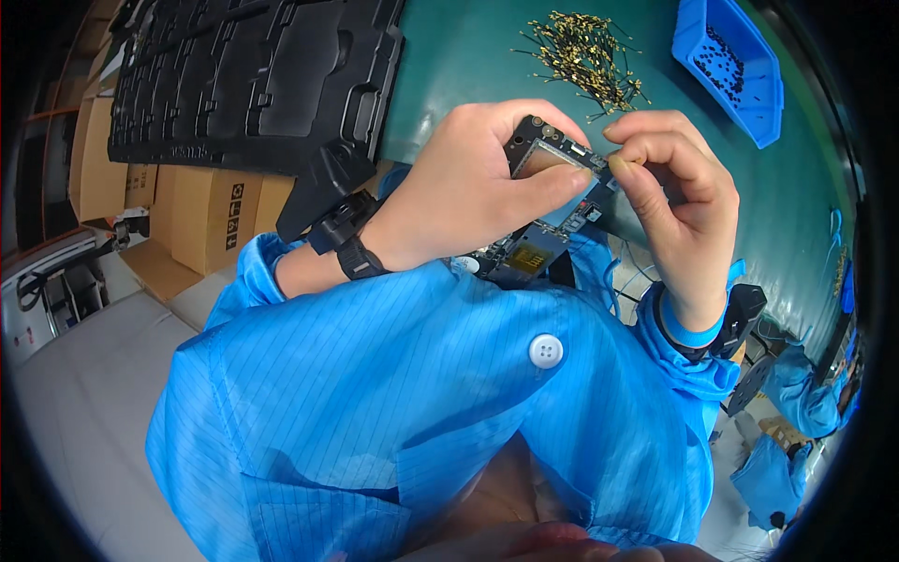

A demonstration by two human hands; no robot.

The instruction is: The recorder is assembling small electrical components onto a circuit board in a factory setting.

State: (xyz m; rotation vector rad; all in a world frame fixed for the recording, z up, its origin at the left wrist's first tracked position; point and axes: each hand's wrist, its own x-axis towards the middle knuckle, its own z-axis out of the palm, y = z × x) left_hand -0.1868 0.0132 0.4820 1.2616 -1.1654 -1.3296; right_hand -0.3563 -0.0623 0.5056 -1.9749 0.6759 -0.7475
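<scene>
Circuit board point(573, 208) is held up in front of the person's chest, near the close edge of the green tabletop point(449, 70), with its lower end near the blue jacket point(375, 347); whether the two touch is unclear. The left hand point(468, 178) comes in from the board's left, its grip closed around the edge, with the thumb lying across the face. The right hand point(688, 187) is at the board's right edge, thumb and forefinger tips nearly together; I cannot tell whether this grip meets or pinches something small. Beyond the board lies a loose pile of short black wires point(590, 61) with gold-coloured ends; farther to its right is a blue bin point(766, 117) holding small black pieces, and to its left stands a large black tray point(272, 94). The likeliest trouble is a slip: the board appears to have only hands supporting it, so a sideways push from the right fingertips could twist it loose. The left thumb pressing too hard might harm small parts on the face, and the jacket could snag the lower end if the board dips.
</scene>
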